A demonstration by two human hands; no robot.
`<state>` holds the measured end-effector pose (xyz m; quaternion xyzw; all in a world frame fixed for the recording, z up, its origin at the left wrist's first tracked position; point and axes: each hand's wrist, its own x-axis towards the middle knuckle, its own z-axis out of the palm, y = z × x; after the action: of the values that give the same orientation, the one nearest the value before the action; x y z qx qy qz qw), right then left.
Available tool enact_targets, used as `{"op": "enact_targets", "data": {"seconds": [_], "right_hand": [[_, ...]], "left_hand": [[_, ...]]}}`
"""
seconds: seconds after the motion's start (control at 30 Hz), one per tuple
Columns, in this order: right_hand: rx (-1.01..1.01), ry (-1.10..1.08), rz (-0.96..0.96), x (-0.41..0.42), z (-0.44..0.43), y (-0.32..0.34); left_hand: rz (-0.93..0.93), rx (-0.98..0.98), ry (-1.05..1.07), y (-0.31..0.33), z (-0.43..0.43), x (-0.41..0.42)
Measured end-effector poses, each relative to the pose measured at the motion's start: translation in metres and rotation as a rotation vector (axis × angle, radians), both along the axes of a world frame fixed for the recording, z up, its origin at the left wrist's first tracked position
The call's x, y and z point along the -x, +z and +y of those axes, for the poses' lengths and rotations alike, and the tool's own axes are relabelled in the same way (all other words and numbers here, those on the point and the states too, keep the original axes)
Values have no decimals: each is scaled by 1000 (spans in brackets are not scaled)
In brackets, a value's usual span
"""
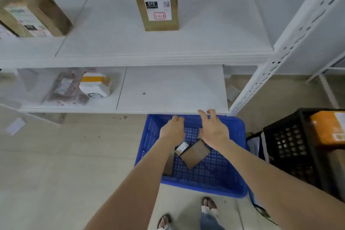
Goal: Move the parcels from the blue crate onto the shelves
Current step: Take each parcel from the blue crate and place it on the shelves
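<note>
A blue perforated crate stands on the floor below the lower shelf. A small brown cardboard parcel with a white label lies on the crate's bottom; another brown parcel leans against its left wall. Both my hands reach out over the crate, empty. My left hand has its fingers curled loosely; my right hand is spread, fingertips near the lower shelf's front edge. On the upper shelf a tall brown parcel stands upright.
A brown parcel lies at the upper shelf's left. The lower shelf's left part holds a pinkish bag and a white packet. A black crate with an orange parcel stands at the right, beside the shelf's white post.
</note>
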<state>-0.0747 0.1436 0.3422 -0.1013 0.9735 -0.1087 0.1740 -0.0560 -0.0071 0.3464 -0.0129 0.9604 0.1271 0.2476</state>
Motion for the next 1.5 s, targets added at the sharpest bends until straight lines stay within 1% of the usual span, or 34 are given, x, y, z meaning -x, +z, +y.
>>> {"op": "enact_targets", "data": {"seconds": [0.03,0.1,0.17,0.23,0.37,0.47,0.53,0.6,0.67,0.8,0.87,0.93,1.0,1.1,1.17,1.27,1.3,1.37,1.43,1.5], "right_hand": [[14,-35,-33,2,6,-24],[98,-183,-174,0,12,-77],[246,-461,-341,-6,14,-135],[391,-691,-490,-11,15,-192],[570,-944,-695,-16,23,-303],[622,-1179,-762,-17,33,-386],[638,-1308,-814,-14,35,-433],[661,-1368,-866,-14,35,-480],[727,-1412,-899,-16,32,-517],[839,-1560,-877,-15,25,-572],[899,-1634,-854,-14,22,-588],[921,-1659,-834,-16,20,-600],[905,-1646,-842,-18,18,-607],[951,-1645,-955,-20,12,-606],[987,-1634,-970,-19,6,-606],[1043,-1547,-965,-13,-9,-589],[1042,-1498,-946,-11,-13,-583],[1004,-1376,-866,-8,-17,-554],[1020,-1271,-761,-1,-18,-515],[1029,-1123,-674,5,-20,-473]], "left_hand": [[-45,-21,18,-24,7,0],[-137,-49,60,-74,16,-1],[-220,-47,94,-129,22,-2],[-298,-64,107,-187,27,-3],[-407,-104,82,-300,35,-6],[-458,-103,57,-384,38,-5],[-448,-96,59,-434,38,-3],[-425,-106,59,-477,39,0],[-423,-127,49,-513,41,4],[-480,-149,-1,-568,45,9],[-502,-114,-17,-586,45,8],[-520,-66,-47,-597,44,6],[-513,-56,-74,-602,44,5],[-458,-59,-81,-599,38,9],[-430,-62,-75,-601,29,12],[-383,-63,-68,-592,16,14],[-368,-117,29,-583,12,13],[-371,-284,346,-559,2,13],[-347,-452,690,-523,-10,21],[-296,-562,952,-478,-20,31]]}}
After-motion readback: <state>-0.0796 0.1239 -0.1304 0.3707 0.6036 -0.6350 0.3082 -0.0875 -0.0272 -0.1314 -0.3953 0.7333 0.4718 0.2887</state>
